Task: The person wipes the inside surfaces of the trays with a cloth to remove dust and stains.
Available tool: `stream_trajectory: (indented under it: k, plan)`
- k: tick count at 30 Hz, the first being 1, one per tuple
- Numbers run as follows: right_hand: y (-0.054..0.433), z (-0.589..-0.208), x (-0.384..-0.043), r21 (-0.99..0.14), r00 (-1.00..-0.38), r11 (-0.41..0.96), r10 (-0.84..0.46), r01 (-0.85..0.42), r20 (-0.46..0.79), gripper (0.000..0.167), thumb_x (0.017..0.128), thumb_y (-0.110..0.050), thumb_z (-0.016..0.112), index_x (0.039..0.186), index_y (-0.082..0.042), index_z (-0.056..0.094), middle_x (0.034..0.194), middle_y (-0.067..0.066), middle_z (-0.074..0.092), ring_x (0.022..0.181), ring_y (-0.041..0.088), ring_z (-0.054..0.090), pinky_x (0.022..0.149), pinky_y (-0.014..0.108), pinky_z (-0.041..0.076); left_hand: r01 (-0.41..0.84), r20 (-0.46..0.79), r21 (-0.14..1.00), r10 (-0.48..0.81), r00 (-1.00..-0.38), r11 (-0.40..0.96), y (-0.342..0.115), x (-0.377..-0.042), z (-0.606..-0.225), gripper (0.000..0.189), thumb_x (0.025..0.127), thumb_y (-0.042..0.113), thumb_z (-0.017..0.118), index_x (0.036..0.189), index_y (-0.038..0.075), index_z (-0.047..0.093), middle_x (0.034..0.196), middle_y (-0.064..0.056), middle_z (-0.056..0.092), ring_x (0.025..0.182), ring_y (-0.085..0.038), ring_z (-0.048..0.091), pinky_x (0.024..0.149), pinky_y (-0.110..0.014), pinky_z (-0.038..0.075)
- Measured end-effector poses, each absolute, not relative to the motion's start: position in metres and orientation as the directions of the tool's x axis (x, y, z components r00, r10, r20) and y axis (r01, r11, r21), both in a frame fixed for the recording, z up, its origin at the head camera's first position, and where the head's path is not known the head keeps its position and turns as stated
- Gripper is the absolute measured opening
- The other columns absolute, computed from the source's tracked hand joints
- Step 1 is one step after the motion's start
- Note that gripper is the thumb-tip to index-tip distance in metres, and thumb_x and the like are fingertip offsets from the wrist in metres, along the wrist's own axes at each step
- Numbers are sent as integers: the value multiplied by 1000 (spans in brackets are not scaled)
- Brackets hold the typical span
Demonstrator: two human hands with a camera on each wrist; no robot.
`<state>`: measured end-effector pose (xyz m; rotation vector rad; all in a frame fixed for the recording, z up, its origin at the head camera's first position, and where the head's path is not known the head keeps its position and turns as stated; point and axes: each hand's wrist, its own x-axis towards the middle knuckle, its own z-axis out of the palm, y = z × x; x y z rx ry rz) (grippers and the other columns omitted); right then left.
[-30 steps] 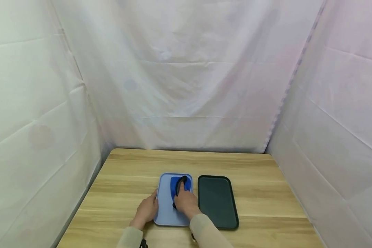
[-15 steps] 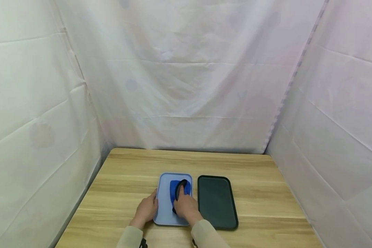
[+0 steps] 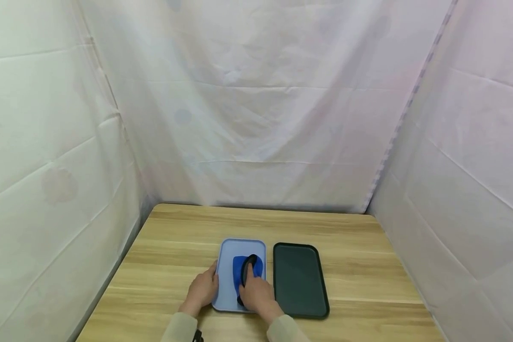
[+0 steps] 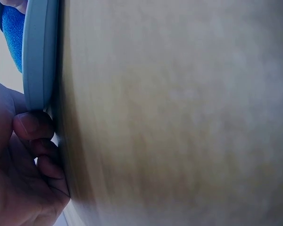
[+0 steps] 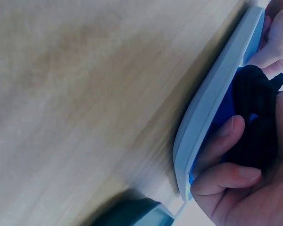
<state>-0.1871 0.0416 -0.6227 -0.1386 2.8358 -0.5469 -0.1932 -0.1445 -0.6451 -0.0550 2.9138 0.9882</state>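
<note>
A light blue tray (image 3: 226,285) lies on the wooden table. My left hand (image 3: 203,287) grips its left rim; in the left wrist view curled fingers (image 4: 35,127) meet the rim from outside, while the right wrist view has the thumb reaching over the edge. On the tray sits a blue scrubber (image 3: 238,266) with a black arched handle (image 3: 249,266). My right hand (image 3: 257,290) holds that handle, index finger stretched along it and the other fingers curled round, as the right wrist view shows. The hand hides the scrubber's near right part.
A dark green tray (image 3: 300,280) lies just right of the light blue one, a narrow strip of table between them. Pale cloth curtains (image 3: 256,142) enclose the back and both sides of the wooden table (image 3: 367,266).
My right hand has drawn the scrubber toward the near edge of the light blue tray. The left hand stays at the left rim, and both trays keep their places.
</note>
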Motion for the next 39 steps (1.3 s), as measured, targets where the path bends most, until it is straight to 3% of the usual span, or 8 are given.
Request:
stream_trajectory:
  k: [6, 16, 20, 26, 32, 36, 39]
  plan:
    - [35, -622, -181, -379, -958, 925, -146, -43, -248, 77, 100, -43, 63, 162, -7, 34, 68, 8, 64, 60, 23, 61, 58, 44, 51, -53, -68, 597, -15, -998, 801, -145, -194, -650, 49, 104, 15, 53, 150, -2, 50, 125, -29, 70, 98, -38, 73, 86, -57, 56]
    - [20, -623, -177, -356, -953, 931, -176, -80, -246, 77, 99, -44, 64, 160, -5, 37, 97, 16, 75, 78, 31, 71, 71, 48, 57, -46, -70, 593, -5, -998, 804, -147, -193, -651, 50, 104, 16, 53, 151, -1, 50, 129, -28, 69, 110, -44, 71, 92, -58, 55]
    - [17, -623, -177, -359, -950, 930, -178, -77, -258, 78, 99, -45, 63, 161, -6, 36, 102, 17, 76, 84, 32, 72, 73, 48, 57, -38, -62, 572, -3, -998, 819, -147, -193, -649, 50, 104, 17, 55, 151, 0, 51, 125, -26, 71, 105, -41, 73, 91, -57, 55]
    - [16, -620, -181, -343, -951, 935, -179, -85, -251, 80, 99, -46, 65, 162, -7, 34, 93, 17, 75, 74, 32, 70, 66, 47, 56, -17, -53, 521, 12, -998, 854, -147, -194, -645, 50, 105, 19, 54, 152, 2, 50, 110, -23, 75, 82, -28, 71, 80, -53, 57]
    - [15, -619, -184, -339, -954, 936, -184, -96, -238, 80, 100, -45, 63, 163, -7, 32, 94, 17, 75, 70, 30, 68, 64, 46, 55, -13, -61, 534, 23, -998, 845, -147, -197, -644, 51, 106, 18, 53, 153, 0, 47, 112, -25, 75, 85, -30, 72, 84, -54, 56]
    - [13, -619, -184, -359, -954, 928, -190, -97, -233, 80, 100, -45, 63, 163, -8, 31, 86, 15, 73, 66, 29, 66, 59, 45, 53, -12, -63, 531, 25, -998, 848, -147, -197, -643, 51, 106, 18, 53, 153, 0, 47, 112, -24, 75, 84, -30, 72, 83, -54, 56]
    - [9, -618, -182, -375, -954, 922, -197, -102, -226, 80, 100, -45, 63, 164, -9, 30, 83, 14, 72, 64, 29, 65, 58, 45, 52, -7, -64, 532, 33, -997, 847, -147, -195, -643, 51, 106, 18, 53, 154, 1, 47, 100, -23, 75, 75, -26, 69, 77, -51, 56]
